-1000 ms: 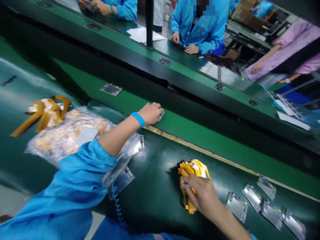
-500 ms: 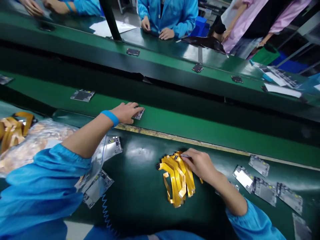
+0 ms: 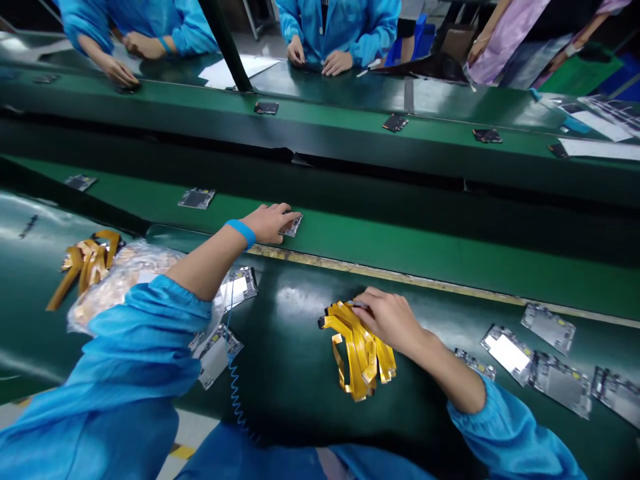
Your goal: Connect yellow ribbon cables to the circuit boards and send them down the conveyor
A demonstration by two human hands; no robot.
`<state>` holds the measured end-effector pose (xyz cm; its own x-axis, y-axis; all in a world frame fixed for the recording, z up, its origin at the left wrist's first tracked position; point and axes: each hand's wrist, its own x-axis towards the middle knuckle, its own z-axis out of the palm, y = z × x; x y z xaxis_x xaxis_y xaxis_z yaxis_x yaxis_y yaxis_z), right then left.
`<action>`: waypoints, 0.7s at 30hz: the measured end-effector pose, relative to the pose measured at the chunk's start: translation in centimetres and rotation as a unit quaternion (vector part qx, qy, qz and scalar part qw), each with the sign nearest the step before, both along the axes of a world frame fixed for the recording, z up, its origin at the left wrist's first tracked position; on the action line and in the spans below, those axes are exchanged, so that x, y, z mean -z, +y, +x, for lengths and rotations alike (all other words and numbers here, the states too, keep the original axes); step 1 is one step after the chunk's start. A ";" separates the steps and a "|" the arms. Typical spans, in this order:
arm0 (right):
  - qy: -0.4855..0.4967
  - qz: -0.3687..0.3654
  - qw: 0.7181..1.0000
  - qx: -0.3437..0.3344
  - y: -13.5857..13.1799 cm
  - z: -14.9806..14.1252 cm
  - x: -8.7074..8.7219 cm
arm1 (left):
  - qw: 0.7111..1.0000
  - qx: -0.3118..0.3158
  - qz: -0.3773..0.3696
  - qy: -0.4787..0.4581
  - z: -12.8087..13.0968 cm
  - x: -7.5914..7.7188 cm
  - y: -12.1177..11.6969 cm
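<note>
My left hand (image 3: 273,223), with a blue band on its wrist, grips a silver phone frame with a circuit board (image 3: 292,225) on the green belt. Its fingers cover much of the piece. My right hand (image 3: 390,317) pinches a thin greyish piece (image 3: 357,304), too small to name, at the top of a heap of gold flex cables (image 3: 357,353). The heap lies on the dark green bench in front of me. Left of it, under my forearm, are more silver phone frames (image 3: 220,357), partly covered by a clear bag.
Several phone frames (image 3: 560,383) lie on the right of the bench. A clear plastic bag (image 3: 130,273) and more gold flex cables (image 3: 90,263) are at left. Another phone frame (image 3: 197,198) rides the belt. Across from me, co-workers' hands (image 3: 337,63) rest by a line of dark boards (image 3: 267,107).
My view has shifted, showing more of the left. My left hand stays on the phone frame and my right stays at the cable heap. A co-worker's hand at far left now reaches a dark board.
</note>
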<state>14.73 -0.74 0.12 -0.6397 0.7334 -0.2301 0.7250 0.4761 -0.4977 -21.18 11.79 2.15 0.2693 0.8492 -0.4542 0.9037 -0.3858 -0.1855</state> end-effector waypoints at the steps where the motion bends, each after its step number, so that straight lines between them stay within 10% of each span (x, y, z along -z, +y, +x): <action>1: -0.002 -0.003 1.000 -0.002 0.0 -0.3 -0.1 | 1.000 -0.001 0.005 -0.004 0.2 -0.1 -0.1; 11: -0.015 -0.001 1.000 0.007 0.6 -3.8 -0.1 | 0.957 0.004 0.122 -0.264 4.0 -0.6 -5.7; 21: 0.192 -0.195 0.951 0.143 0.9 0.9 -2.1 | 0.794 -0.026 0.025 -0.607 9.6 -0.5 -13.3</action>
<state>15.67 0.18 2.19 -0.5190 0.7966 -0.3099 0.5258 0.0117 -0.8505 -11.61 -1.52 2.64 0.4471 0.8821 0.1483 0.4420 -0.3620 0.8207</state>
